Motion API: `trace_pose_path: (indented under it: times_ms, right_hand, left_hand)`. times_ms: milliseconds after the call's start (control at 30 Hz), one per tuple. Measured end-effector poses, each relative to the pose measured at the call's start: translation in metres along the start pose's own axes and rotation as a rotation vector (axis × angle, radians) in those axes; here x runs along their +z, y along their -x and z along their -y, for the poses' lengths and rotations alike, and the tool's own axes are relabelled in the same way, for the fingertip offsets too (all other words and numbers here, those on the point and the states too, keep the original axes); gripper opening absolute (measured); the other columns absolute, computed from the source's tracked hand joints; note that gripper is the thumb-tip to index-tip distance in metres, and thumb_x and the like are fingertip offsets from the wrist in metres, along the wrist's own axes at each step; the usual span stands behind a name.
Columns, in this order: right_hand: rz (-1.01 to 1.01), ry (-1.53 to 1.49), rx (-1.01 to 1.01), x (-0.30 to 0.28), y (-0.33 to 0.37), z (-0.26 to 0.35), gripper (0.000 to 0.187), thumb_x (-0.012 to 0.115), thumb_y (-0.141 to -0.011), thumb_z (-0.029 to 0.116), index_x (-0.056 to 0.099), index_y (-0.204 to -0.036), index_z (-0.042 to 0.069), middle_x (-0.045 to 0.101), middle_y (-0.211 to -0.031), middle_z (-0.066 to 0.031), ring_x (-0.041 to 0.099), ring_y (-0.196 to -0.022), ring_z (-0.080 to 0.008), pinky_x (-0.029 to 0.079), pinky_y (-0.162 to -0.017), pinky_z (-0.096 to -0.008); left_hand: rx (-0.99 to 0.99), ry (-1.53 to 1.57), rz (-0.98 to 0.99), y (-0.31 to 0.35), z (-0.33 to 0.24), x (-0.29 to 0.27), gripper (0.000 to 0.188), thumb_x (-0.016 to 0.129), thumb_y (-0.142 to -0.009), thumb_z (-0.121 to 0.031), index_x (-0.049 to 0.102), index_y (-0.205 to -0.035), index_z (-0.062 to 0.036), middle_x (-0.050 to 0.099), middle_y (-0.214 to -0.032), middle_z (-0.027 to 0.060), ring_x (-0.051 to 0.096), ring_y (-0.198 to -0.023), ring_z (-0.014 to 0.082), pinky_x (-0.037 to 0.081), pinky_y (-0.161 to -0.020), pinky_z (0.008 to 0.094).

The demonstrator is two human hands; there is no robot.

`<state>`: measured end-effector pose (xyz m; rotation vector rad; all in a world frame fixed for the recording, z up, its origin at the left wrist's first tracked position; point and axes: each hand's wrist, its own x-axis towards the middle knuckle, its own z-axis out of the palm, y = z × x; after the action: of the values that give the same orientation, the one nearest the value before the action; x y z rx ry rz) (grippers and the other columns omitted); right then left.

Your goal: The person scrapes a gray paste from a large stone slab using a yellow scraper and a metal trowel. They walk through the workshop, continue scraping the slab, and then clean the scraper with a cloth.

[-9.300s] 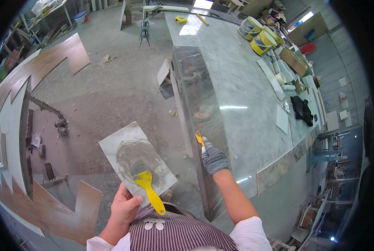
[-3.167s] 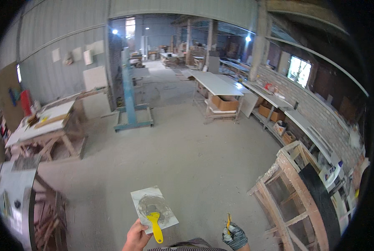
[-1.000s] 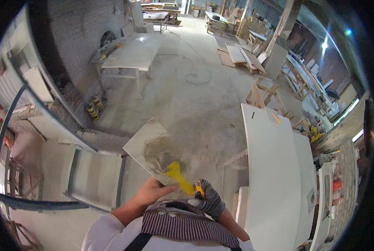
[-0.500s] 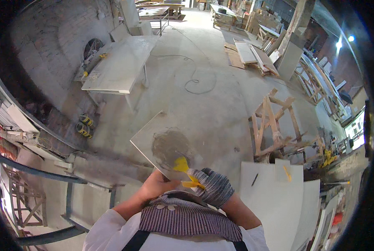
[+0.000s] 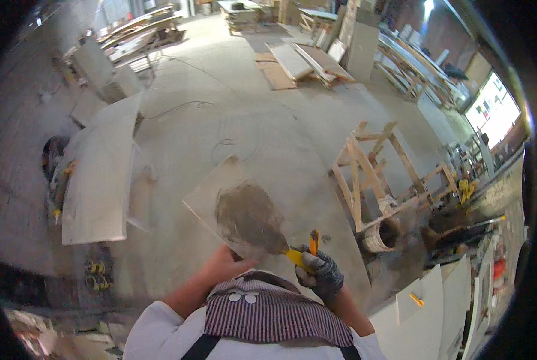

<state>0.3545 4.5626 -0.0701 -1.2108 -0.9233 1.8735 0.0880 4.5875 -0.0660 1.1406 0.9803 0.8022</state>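
Observation:
My bare left hand grips the near edge of a thin pale board, its fingers partly hidden beneath. A wide patch of wet grey paste covers the middle of this board. My right hand, in a grey knit glove, is closed around a yellow putty knife. Its tip meets the paste at the board's near right corner. A second yellow-orange tool with a dark end sticks up from the same glove; its kind is unclear.
A white table stands left. To the right are a wooden trestle frame and a whitish bucket. Pale panels lie at lower right, with a yellow tool on one. Stacked boards lie farther off; a cable crosses the floor.
The whole view has turned to the right. My right hand has shifted rightward from over the board to beside its corner, and the putty knife now points left into the paste.

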Motion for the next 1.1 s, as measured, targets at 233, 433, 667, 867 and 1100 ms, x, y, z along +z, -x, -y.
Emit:
trace_pose_path:
  times_ms: [233,433,667,867,1100]
  right_hand:
    - [-0.147,-0.023,-0.154,-0.024,-0.132,0.074,0.042,0.056,-0.086,0.031,0.053,-0.119,0.004,0.057,-0.099,-0.0041,0.054,-0.086,-0.0125,0.046,-0.074,-0.0265]
    - [-0.100,0.002,-0.232,-0.084,-0.279,0.128,0.037,0.055,-0.087,0.023,0.050,-0.119,0.005,0.053,-0.087,-0.0035,0.049,-0.068,-0.0102,0.043,-0.062,-0.0238]
    - [-0.090,-0.021,-0.224,-0.161,-0.429,0.229,0.036,0.052,-0.089,0.026,0.049,-0.119,0.006,0.051,-0.078,-0.0020,0.047,-0.063,-0.0089,0.041,-0.060,-0.0222]
    - [-0.112,-0.258,-0.195,-0.252,-0.529,0.289,0.037,0.053,-0.089,0.029,0.049,-0.117,0.006,0.054,-0.078,-0.0044,0.048,-0.060,-0.0089,0.039,-0.053,-0.0215]
    - [-0.380,-0.269,-0.373,-0.369,-0.629,0.397,0.034,0.056,-0.089,0.029,0.055,-0.114,0.006,0.059,-0.087,-0.0080,0.051,-0.062,-0.0091,0.042,-0.054,-0.0204]
  left_hand:
    - [0.056,0.037,0.217,-0.182,-0.030,-0.050,0.046,0.067,-0.076,-0.009,0.050,-0.117,0.0018,0.058,-0.110,0.0092,0.054,-0.101,0.0181,0.045,-0.088,0.0338]
    - [0.068,0.002,0.252,-0.346,-0.038,-0.071,0.044,0.063,-0.077,-0.007,0.049,-0.118,0.0021,0.058,-0.109,0.0080,0.054,-0.100,0.0166,0.044,-0.088,0.0322]
    - [-0.065,-0.100,0.200,-0.522,-0.082,-0.074,0.042,0.063,-0.080,-0.006,0.048,-0.119,0.0011,0.057,-0.112,0.0086,0.053,-0.104,0.0176,0.042,-0.092,0.0328]
    - [0.075,-0.094,0.317,-0.686,-0.084,-0.064,0.051,0.063,-0.082,-0.005,0.039,-0.127,-0.0008,0.052,-0.121,0.0092,0.049,-0.111,0.0185,0.038,-0.098,0.0334]
    - [-0.172,-0.078,0.543,-0.910,-0.115,-0.046,0.047,0.063,-0.081,-0.004,0.043,-0.124,0.0009,0.056,-0.113,0.0078,0.054,-0.098,0.0154,0.043,-0.087,0.0300]
